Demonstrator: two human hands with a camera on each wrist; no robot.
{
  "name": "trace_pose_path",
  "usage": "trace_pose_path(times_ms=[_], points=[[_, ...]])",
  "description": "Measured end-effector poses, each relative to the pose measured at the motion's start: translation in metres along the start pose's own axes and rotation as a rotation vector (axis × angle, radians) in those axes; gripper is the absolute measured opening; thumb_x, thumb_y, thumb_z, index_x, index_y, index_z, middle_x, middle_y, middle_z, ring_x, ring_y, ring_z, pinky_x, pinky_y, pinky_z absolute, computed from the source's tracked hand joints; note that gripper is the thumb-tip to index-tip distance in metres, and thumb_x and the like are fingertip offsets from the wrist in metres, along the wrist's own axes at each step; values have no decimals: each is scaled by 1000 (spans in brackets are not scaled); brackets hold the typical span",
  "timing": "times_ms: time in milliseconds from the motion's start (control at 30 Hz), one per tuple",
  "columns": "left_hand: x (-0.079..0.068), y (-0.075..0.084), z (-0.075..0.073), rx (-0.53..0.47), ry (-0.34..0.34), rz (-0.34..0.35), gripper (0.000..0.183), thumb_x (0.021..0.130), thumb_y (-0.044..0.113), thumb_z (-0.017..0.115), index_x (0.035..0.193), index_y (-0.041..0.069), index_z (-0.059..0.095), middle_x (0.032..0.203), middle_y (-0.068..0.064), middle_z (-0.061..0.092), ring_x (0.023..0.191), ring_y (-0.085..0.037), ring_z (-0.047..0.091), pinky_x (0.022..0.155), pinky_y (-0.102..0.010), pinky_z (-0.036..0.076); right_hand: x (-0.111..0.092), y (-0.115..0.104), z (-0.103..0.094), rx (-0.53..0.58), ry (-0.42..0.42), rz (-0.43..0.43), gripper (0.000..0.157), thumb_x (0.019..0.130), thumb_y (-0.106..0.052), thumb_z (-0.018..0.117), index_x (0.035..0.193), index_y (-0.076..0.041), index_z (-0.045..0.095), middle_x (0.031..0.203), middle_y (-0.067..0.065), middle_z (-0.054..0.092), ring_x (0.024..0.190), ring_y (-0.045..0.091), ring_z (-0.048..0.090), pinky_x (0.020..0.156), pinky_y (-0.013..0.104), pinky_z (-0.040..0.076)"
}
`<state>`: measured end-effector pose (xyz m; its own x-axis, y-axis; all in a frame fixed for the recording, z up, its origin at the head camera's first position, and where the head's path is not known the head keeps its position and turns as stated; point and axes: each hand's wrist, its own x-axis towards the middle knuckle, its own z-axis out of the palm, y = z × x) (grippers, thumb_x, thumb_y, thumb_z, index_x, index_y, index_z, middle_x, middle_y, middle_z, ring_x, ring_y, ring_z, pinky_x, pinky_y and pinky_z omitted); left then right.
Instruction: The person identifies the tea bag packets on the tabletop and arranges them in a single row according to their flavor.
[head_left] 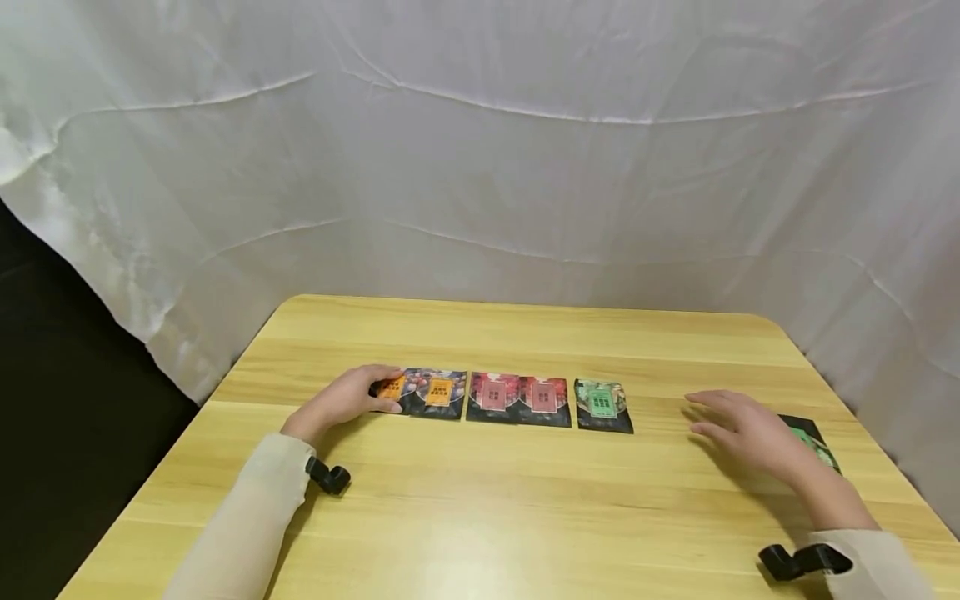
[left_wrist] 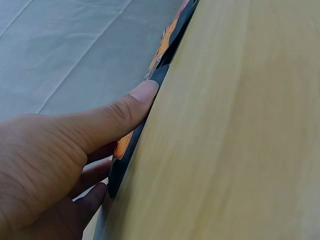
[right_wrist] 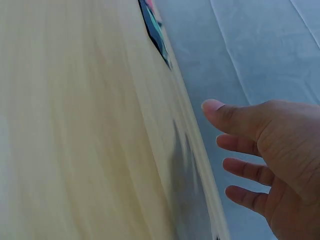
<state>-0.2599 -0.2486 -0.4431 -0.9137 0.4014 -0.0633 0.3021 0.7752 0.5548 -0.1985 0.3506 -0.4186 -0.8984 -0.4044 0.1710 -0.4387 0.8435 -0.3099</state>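
Observation:
My left hand (head_left: 347, 398) holds the leftmost orange-labelled sachet (head_left: 391, 388) flat on the table, thumb at its near edge and fingers at the far edge. In the left wrist view, the thumb (left_wrist: 122, 112) lies against the dark edge of that sachet (left_wrist: 123, 146). A second orange-labelled sachet (head_left: 438, 393) adjoins it on the right. My right hand (head_left: 757, 433) hovers above the table with its fingers apart, holding nothing. Behind that hand, a green sachet (head_left: 810, 437) is partly hidden. Another green sachet (head_left: 603, 405) lies to the left of the hand.
Two red-labelled sachets (head_left: 492, 397) lie side by side between the orange pair and the green one. The wooden table (head_left: 480, 492) ends at a pale hanging cloth (head_left: 480, 183) behind. Dark fabric (head_left: 67, 400) is at the left.

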Motion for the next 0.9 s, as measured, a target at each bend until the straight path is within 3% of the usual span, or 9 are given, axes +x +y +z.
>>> trace_pose_path(times_ms=[400,633,900], points=[[-2,0,1,-14,5,2,78,84,46,74,147,10,46,148,-15,44,138,-38,36,110,-55,32,-17,42,-14,-17,-46,89,59,92,-32,70,134,7,54,129,34,52,117,55,46,91,67,39],[-4,0,1,-12,1,-10,77,85,46,73,147,11,46,148,-14,45,138,-37,36,110,-55,32,-29,66,-13,37,-109,170,64,93,-38,67,134,8,53,131,34,51,120,56,44,89,64,41],[-1,0,1,-1,9,-8,78,84,47,73,147,10,46,148,-15,44,138,-38,36,110,-56,31,-34,81,-23,-51,-171,288,84,91,-55,61,137,13,45,131,44,42,114,64,40,84,69,41]])
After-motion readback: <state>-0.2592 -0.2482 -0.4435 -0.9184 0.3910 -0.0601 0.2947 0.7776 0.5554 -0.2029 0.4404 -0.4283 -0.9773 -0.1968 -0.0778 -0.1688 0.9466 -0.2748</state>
